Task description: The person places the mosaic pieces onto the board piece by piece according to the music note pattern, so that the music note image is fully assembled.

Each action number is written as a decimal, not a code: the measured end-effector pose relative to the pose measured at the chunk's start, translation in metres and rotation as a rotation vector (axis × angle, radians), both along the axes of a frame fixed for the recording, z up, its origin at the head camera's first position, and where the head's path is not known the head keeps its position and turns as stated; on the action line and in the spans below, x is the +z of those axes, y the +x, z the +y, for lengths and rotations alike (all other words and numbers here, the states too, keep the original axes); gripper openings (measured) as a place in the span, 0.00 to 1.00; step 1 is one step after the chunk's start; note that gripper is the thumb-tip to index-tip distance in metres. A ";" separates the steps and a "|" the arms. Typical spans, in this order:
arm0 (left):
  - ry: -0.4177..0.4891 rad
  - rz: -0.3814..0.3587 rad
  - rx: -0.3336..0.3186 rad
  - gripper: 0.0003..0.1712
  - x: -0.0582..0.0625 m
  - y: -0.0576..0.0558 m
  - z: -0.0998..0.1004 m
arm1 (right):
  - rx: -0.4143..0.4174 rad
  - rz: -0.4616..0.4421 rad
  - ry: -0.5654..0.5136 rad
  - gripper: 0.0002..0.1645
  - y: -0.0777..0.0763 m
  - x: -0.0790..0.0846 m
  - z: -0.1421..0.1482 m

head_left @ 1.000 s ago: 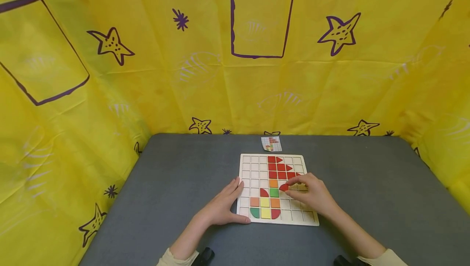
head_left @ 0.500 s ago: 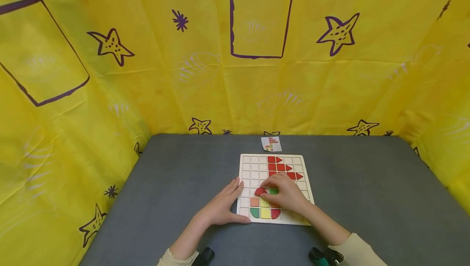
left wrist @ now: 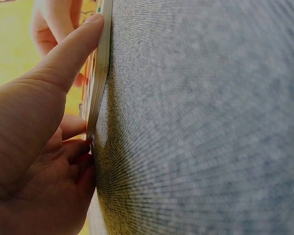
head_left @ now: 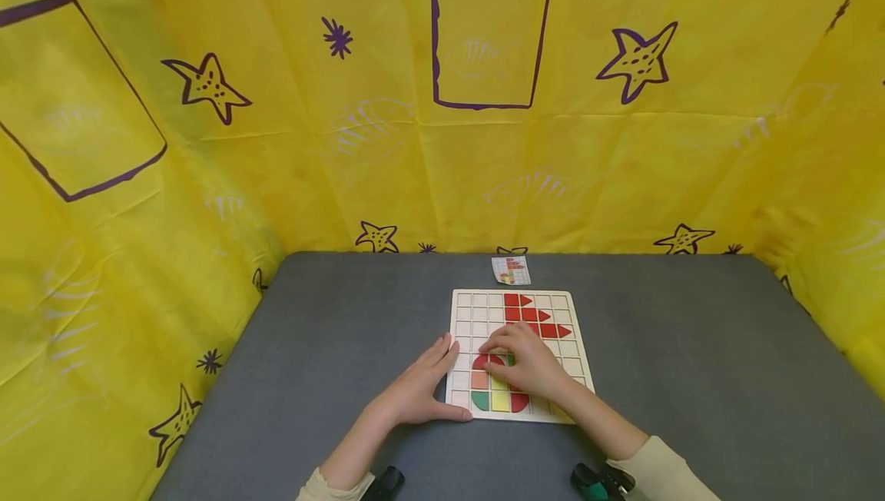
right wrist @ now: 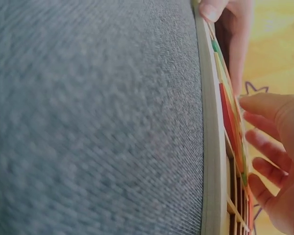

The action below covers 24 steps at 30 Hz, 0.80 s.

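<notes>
A pale wooden grid board [head_left: 466, 316] lies on the table. My left hand [head_left: 418, 386] rests along its left side, fingers at the edge and thumb [left wrist: 83, 44] on the near corner. My right hand [head_left: 528, 363] reaches over the middle, thumb and index fingertips at a red quarter-circle piece [head_left: 478, 363]. That piece sits beside another red quarter circle, over a salmon square [head_left: 479, 380]. Below are yellow squares [head_left: 500, 402], a green quarter circle [head_left: 480, 401] and a red one [head_left: 519, 403]. The right hand partly hides a green square. In the right wrist view its other fingers [right wrist: 269, 147] curl loosely.
Red squares and triangles [head_left: 528, 315] form stepped rows on the board's upper part. A small printed pattern card [head_left: 511, 270] lies behind the board on the grey table [head_left: 359, 309]. Yellow patterned cloth [head_left: 387, 155] hangs behind and at both sides.
My right hand has carried the red quarter circle leftward from the board's right half to the cell beside the other red quarter circle. The left hand has stayed in place.
</notes>
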<state>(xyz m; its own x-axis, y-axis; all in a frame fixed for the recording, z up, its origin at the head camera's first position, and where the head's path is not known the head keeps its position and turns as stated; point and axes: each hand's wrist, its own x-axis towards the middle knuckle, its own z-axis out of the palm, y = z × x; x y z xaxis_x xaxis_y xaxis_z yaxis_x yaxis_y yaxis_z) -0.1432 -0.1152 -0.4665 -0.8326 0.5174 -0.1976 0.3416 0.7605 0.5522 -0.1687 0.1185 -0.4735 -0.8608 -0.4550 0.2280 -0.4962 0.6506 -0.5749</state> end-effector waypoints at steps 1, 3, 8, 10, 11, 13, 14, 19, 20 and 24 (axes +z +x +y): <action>0.001 0.000 0.001 0.64 0.000 0.000 0.000 | 0.005 0.007 0.000 0.11 0.000 0.000 0.000; -0.001 0.001 0.000 0.64 0.000 0.000 0.000 | 0.016 0.020 0.007 0.11 0.000 -0.001 -0.001; -0.005 -0.006 0.004 0.64 0.000 -0.001 0.000 | 0.022 0.035 0.017 0.11 0.001 -0.004 -0.001; -0.005 -0.008 0.007 0.64 0.000 -0.001 0.000 | 0.022 0.039 0.008 0.11 0.002 -0.004 0.000; -0.005 -0.008 0.008 0.64 0.000 -0.001 0.000 | 0.020 0.040 -0.003 0.10 0.002 -0.004 0.000; -0.006 -0.006 0.006 0.64 0.000 0.000 0.000 | 0.000 0.032 -0.036 0.10 0.003 -0.004 0.002; -0.005 -0.008 0.006 0.64 0.000 0.000 0.000 | -0.017 0.030 -0.059 0.11 0.003 -0.004 0.004; 0.001 -0.014 0.011 0.64 -0.001 0.000 0.001 | -0.149 0.031 -0.176 0.11 0.005 -0.001 0.022; 0.002 -0.016 0.013 0.64 0.000 0.000 0.000 | -0.177 0.030 -0.188 0.11 0.006 0.000 0.028; 0.003 -0.016 0.020 0.64 0.000 0.000 0.000 | -0.265 -0.004 -0.182 0.11 0.012 -0.001 0.053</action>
